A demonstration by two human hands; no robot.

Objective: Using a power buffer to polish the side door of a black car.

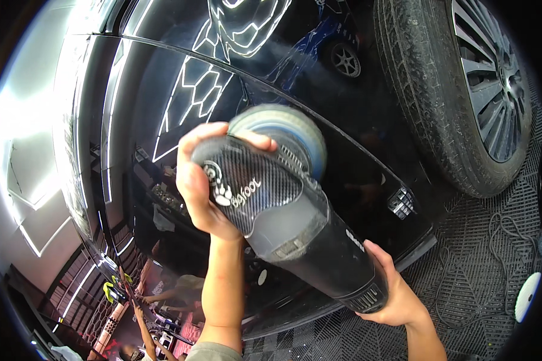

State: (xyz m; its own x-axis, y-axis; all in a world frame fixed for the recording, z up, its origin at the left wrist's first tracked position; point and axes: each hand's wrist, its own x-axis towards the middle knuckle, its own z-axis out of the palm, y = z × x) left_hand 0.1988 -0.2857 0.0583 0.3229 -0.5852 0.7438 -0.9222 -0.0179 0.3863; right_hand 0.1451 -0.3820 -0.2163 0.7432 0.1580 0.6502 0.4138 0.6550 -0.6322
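Observation:
A black car polisher lies slantwise across the middle, with a round foam pad at its far end. The pad's face is turned to the glossy black car panel and appears to rest on it; its rim is smeared. My left hand wraps round the polisher's head, thumb and fingers over its carbon-patterned cover. At the lower right my right hand grips the rear end of the body, fingers curled round it near the vents.
A car tyre with a multi-spoke rim stands at the upper right. Dark grated floor tiles carry a loose cord and a white disc. Another person's arm shows at the lower left. Bright lamps reflect in the paint.

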